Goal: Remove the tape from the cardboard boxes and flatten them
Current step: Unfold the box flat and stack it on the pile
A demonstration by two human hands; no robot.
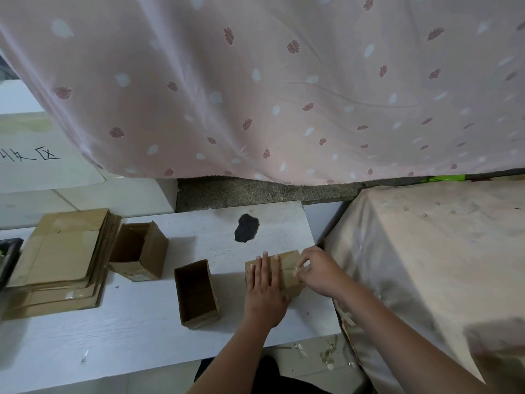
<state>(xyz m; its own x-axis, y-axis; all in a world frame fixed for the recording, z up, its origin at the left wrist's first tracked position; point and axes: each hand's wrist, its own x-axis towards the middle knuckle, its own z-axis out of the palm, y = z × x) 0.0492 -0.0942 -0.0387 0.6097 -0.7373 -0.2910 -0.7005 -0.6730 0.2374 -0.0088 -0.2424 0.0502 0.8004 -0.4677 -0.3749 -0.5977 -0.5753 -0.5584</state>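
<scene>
Left hand (265,291): flat, palm down, fingers straight & together, pointing away from body, pressing on box (274,273) top.
Right hand (319,273): fingers curled, thumb + fingertips pinching tape strip (300,267) at box's right edge.
Arms: both bare, reaching fwd from bottom of view, right forearm angled in from lower right.

Closed taped box (287,273) beside two opened boxes (196,292), flattened stack (59,263).

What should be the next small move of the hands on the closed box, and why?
Probably the right hand should pull the tape it pinches back along the seam. The left hand lies flat on the closed box, holding it down, and the tape seems lifted only at the right edge, so the box cannot open yet.
</scene>
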